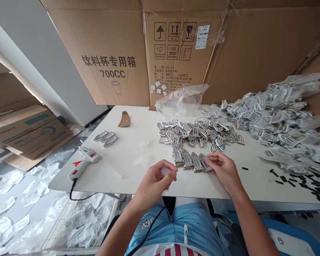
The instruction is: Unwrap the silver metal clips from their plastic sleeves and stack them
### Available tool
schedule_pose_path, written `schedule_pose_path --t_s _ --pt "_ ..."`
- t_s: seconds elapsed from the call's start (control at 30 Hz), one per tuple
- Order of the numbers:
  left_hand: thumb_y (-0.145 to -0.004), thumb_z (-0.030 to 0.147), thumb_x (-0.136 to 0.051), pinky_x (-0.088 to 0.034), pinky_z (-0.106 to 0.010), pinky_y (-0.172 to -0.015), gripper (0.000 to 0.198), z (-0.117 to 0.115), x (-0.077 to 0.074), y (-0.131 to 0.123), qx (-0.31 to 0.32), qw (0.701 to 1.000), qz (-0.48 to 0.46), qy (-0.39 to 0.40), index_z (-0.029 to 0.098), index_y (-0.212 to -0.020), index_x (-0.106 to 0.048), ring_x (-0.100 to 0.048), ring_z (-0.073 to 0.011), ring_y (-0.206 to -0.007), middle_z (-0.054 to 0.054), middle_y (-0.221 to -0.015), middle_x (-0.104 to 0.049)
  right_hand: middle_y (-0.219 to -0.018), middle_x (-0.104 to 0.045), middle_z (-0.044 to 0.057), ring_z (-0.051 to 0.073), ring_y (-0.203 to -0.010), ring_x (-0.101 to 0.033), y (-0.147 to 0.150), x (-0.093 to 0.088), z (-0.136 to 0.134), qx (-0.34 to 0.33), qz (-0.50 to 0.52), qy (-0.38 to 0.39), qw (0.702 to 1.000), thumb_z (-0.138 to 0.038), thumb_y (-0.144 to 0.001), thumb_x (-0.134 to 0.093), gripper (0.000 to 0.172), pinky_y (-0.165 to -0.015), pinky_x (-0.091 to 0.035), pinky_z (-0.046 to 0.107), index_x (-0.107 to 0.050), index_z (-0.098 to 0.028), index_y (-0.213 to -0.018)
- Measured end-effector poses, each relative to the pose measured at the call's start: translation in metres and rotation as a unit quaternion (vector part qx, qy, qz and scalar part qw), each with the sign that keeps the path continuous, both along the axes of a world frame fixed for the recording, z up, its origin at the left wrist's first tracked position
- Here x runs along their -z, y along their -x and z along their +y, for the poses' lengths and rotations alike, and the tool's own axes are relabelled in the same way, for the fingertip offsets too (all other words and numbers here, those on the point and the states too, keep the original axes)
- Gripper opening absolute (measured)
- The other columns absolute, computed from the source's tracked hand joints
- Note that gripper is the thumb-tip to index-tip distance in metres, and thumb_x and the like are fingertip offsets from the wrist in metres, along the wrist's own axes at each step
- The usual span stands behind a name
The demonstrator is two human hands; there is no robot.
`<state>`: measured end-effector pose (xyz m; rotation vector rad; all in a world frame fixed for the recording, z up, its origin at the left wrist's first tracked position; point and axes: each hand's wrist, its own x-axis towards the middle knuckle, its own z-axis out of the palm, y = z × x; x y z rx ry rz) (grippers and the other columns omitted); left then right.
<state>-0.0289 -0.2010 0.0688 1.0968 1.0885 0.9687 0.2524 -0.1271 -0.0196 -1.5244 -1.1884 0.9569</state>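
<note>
My right hand [222,169] pinches the right end of a row of arch-shaped metal pieces [196,161], at its last piece [204,162]. The row stands in several small stacks near the table's front edge. To its left, my left hand [162,176] hovers with fingers curled and thumb pressed in. Something pale shows between those fingers, but I cannot make out what it is. Just behind the row lies a heap of loose metal pieces [194,129], silver with patterned edges.
A white glue gun [85,161] with a cord lies on the table's left side, near metal clips [106,138] and a cardboard scrap [124,119]. Bagged pieces [277,113] pile up at right, above black strips [306,183]. Large cardboard boxes [117,39] stand behind the table.
</note>
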Motion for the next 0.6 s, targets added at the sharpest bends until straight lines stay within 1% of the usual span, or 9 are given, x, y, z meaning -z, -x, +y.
schedule_pose_path --t_s 0.1,0.3,0.37,0.43,0.53,0.6 --pt "-0.093 0.043 -0.076 -0.034 -0.026 -0.06 0.025 0.0 0.0 0.0 -0.003 1.0 0.0 0.002 0.019 -0.099 -0.069 -0.045 -0.0106 -0.063 -0.001 -0.081 -0.066 -0.081 -0.074 0.008 0.024 -0.073 -0.067 0.0 0.001 0.0 -0.003 0.001 0.001 1.0 -0.073 -0.069 -0.092 0.061 -0.056 -0.052 0.032 -0.076 -0.02 -0.096" --pt "-0.092 0.043 -0.076 -0.034 -0.026 -0.06 0.026 0.0 0.001 -0.001 -0.003 1.0 -0.002 0.003 0.019 -0.098 -0.069 -0.045 -0.0105 -0.062 -0.001 -0.08 -0.066 -0.092 -0.079 0.01 0.025 -0.077 -0.069 0.004 0.005 0.001 0.013 0.007 -0.007 1.0 -0.07 -0.072 -0.09 0.057 -0.058 -0.052 0.033 -0.075 -0.021 -0.098" --pt "-0.093 0.043 -0.076 -0.034 -0.026 -0.06 0.026 0.0 0.002 0.0 0.0 1.0 -0.002 0.003 0.019 -0.098 -0.069 -0.045 -0.0103 -0.062 -0.001 -0.081 -0.066 -0.094 -0.079 0.011 0.026 -0.082 -0.071 0.004 0.007 0.002 0.015 -0.003 -0.015 1.0 -0.069 -0.075 -0.089 0.055 -0.061 -0.053 0.033 -0.075 -0.021 -0.099" --pt "-0.093 0.043 -0.076 -0.034 -0.026 -0.06 0.026 0.001 0.002 0.0 0.001 1.0 -0.001 0.001 0.019 -0.099 -0.069 -0.044 -0.0101 -0.062 -0.001 -0.081 -0.066 -0.092 -0.079 0.01 0.028 -0.085 -0.072 0.004 0.01 0.002 0.017 -0.025 -0.025 0.999 -0.067 -0.078 -0.087 0.052 -0.067 -0.054 0.035 -0.075 -0.021 -0.099" --pt "-0.093 0.044 -0.076 -0.034 -0.026 -0.06 0.026 0.001 0.003 0.0 0.001 1.0 0.0 0.0 0.019 -0.099 -0.069 -0.045 -0.0103 -0.062 -0.001 -0.081 -0.066 -0.086 -0.078 0.008 0.027 -0.084 -0.072 0.002 0.012 0.003 0.022 -0.07 -0.045 0.996 -0.064 -0.082 -0.084 0.045 -0.076 -0.056 0.038 -0.075 -0.022 -0.096" --pt "-0.093 0.044 -0.076 -0.034 -0.026 -0.06 0.026 0.001 0.003 0.0 -0.001 1.0 0.001 0.002 0.019 -0.099 -0.069 -0.045 -0.0104 -0.062 -0.001 -0.08 -0.066 -0.083 -0.077 0.007 0.027 -0.082 -0.071 0.001 0.013 0.003 0.025 -0.101 -0.056 0.993 -0.063 -0.083 -0.082 0.042 -0.078 -0.056 0.039 -0.075 -0.023 -0.094"
